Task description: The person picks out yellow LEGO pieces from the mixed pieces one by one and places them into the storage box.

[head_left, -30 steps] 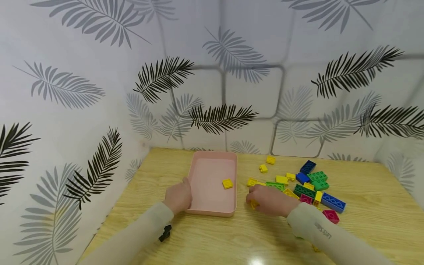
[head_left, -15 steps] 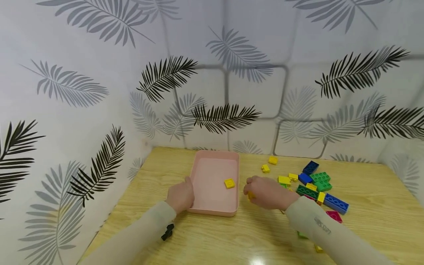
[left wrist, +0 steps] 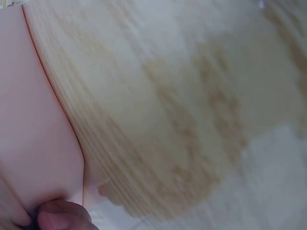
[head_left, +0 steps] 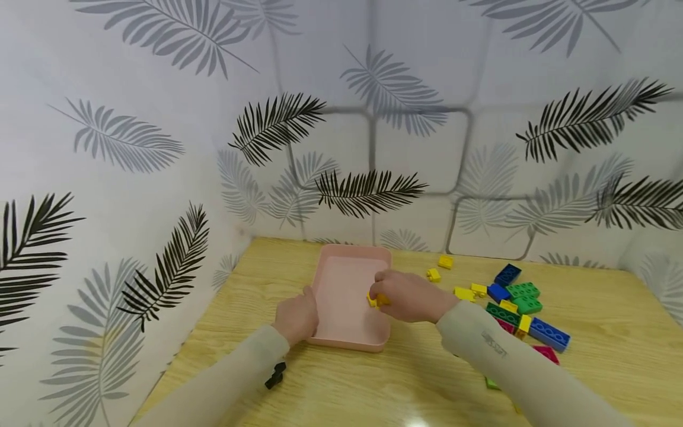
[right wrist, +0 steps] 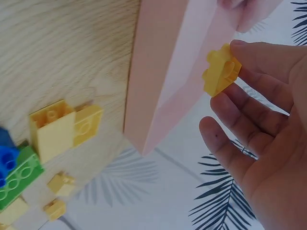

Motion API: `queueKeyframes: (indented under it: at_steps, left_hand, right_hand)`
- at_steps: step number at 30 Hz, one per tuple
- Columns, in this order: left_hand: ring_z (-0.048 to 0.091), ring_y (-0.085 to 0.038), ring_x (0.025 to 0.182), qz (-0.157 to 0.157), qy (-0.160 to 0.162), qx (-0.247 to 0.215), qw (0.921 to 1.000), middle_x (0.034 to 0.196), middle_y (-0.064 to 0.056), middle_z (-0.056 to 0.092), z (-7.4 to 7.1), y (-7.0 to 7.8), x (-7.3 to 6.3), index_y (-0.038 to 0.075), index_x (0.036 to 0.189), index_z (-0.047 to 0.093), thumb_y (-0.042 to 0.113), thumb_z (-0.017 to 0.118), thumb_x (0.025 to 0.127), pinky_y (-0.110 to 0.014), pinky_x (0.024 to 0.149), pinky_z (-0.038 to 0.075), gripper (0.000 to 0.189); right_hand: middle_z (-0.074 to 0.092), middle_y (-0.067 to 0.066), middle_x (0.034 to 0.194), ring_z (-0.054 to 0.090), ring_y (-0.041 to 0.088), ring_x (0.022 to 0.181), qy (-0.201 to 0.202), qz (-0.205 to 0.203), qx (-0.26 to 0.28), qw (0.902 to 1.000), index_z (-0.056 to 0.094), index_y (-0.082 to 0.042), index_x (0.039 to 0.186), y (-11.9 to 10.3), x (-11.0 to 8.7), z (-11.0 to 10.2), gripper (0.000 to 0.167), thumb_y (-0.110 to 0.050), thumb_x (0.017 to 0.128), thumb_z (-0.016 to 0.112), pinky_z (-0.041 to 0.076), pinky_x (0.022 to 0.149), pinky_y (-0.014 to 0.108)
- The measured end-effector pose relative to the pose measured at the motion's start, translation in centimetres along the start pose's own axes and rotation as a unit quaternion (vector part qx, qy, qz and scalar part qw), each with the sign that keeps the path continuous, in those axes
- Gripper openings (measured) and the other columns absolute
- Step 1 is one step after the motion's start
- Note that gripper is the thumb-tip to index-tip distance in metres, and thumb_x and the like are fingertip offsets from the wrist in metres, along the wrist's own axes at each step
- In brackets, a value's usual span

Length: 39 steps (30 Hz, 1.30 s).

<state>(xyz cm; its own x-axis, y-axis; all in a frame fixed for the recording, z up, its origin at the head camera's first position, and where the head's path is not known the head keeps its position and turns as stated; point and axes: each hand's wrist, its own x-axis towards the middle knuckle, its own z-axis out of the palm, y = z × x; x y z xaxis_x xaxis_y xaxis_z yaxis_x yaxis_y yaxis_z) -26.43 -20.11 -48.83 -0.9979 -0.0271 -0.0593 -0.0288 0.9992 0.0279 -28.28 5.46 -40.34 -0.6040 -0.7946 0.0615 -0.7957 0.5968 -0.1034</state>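
Observation:
A pink plastic tray (head_left: 341,344) lies on the wooden table. My left hand (head_left: 296,317) grips its left wall near the front corner; in the left wrist view, fingertips (left wrist: 62,215) show at the tray's edge. Over the right part of the tray, my right hand (head_left: 408,295) pinches a yellow building brick (right wrist: 223,71) between thumb and fingers, its studs facing away from the palm. Another yellow brick (head_left: 371,301) lies in the tray, partly hidden behind that hand.
Loose bricks lie right of the tray: a long blue brick (head_left: 549,335), a green brick (head_left: 525,290), a dark blue brick (head_left: 507,274) and several yellow ones, such as a small yellow brick (head_left: 433,275). A patterned wall covering (head_left: 341,225) rises behind the table.
My right hand has lifted a yellow brick from the table beside the pile and carried it left over the tray. My left hand stays at the tray's left wall.

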Motion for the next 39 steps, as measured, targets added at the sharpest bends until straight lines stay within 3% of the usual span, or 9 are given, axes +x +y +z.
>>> queueKeyframes:
  at_steps: [11,20,33,39]
  left_hand:
    - [0.059,-0.019,0.055,0.002,-0.004,0.009,0.9999,0.067,-0.01,0.062,0.4,0.4,0.5,-0.005,0.142,0.041,0.018,0.074,0.088,-0.042,0.055,0.054,0.067]
    - [0.06,-0.019,0.057,0.002,-0.004,0.008,1.0,0.072,-0.011,0.064,0.2,0.6,0.1,-0.005,0.143,0.041,0.018,0.07,0.092,-0.042,0.057,0.055,0.064]
    - [0.062,-0.019,0.06,-0.005,-0.006,0.012,0.9999,0.076,-0.011,0.067,-0.1,0.4,0.0,-0.004,0.143,0.042,0.021,0.068,0.094,-0.042,0.059,0.056,0.061]
    - [0.059,-0.018,0.053,0.008,0.017,0.014,0.9997,0.067,-0.009,0.062,0.0,0.0,-0.2,-0.006,0.14,0.043,0.02,0.066,0.095,-0.04,0.053,0.053,0.058]
  right_hand:
    - [0.067,0.001,0.099,0.059,0.016,0.09,-0.011,-0.011,0.006,0.9999,0.077,-0.011,0.104,0.0,3.6,0.3,0.015,-0.012,0.09,0.074,0.054,0.087,0.034]
    - [0.069,-0.001,0.102,0.06,0.014,0.092,-0.071,0.008,0.027,0.9971,0.076,-0.01,0.107,-0.5,6.2,1.5,0.018,-0.013,0.089,0.076,0.052,0.091,0.033]
    - [0.069,-0.002,0.105,0.062,0.012,0.092,-0.101,0.021,0.028,0.9943,0.077,-0.014,0.108,-1.1,7.7,3.0,0.019,-0.014,0.089,0.077,0.053,0.09,0.031]
    - [0.07,0.001,0.111,0.064,0.014,0.097,-0.113,0.028,0.024,0.9929,0.075,-0.016,0.114,-1.1,7.7,3.2,0.025,-0.015,0.09,0.077,0.054,0.09,0.033]
